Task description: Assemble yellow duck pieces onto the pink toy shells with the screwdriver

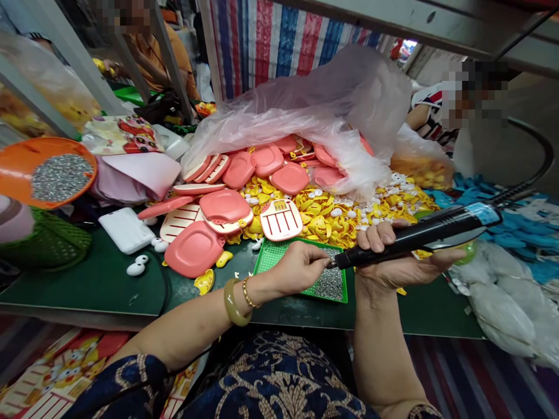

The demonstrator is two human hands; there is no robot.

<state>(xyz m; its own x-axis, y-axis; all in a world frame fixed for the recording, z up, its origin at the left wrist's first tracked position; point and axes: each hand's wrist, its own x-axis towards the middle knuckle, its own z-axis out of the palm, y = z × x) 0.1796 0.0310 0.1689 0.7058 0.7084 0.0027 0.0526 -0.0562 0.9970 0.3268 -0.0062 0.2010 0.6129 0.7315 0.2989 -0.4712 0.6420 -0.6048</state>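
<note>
My right hand [384, 256] is wrapped round a black electric screwdriver [419, 235], which tilts down to the left with its cord leading off at the upper right. At the driver's tip my left hand [301, 267] pinches finger and thumb together; what lies between them is too small to make out. Both hands are above a green tray [268, 256] with small metal screws [329, 282] heaped in its right part. Just behind the tray lies a cream slotted plastic piece [282, 220]. Pink plastic pieces [194, 249] are piled to the left of it.
Yellow and white parts [332, 218] are heaped behind the tray, beneath a clear plastic bag [305, 110]. At left are an orange bowl [11, 169] of screws, a white box [126, 230] and a green basket [56, 238]. Blue parts [519, 233] lie right. Other people sit across the table.
</note>
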